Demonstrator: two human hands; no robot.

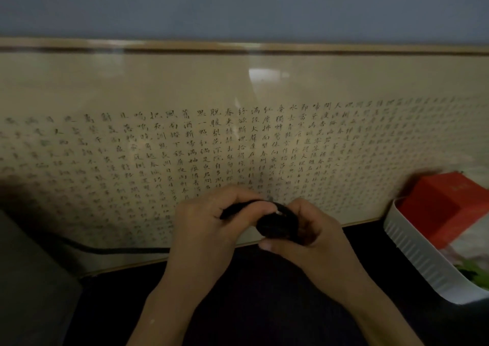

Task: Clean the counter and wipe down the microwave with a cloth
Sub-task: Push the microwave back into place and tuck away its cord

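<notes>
Both of my hands hold a bunched black cloth [275, 224] above the dark counter [264, 292], near the middle of the view. My left hand [209, 226] grips its left end with curled fingers. My right hand [309, 237] curls around the rolled right part from below and behind. A grey appliance body [29, 279] shows at the lower left edge; I cannot tell if it is the microwave.
A long framed calligraphy panel [238, 139] leans on the wall behind the counter. A black cable [105, 250] runs along its lower edge. At the right stands a white ribbed bin [418, 255] holding a red box [447, 202] and packets.
</notes>
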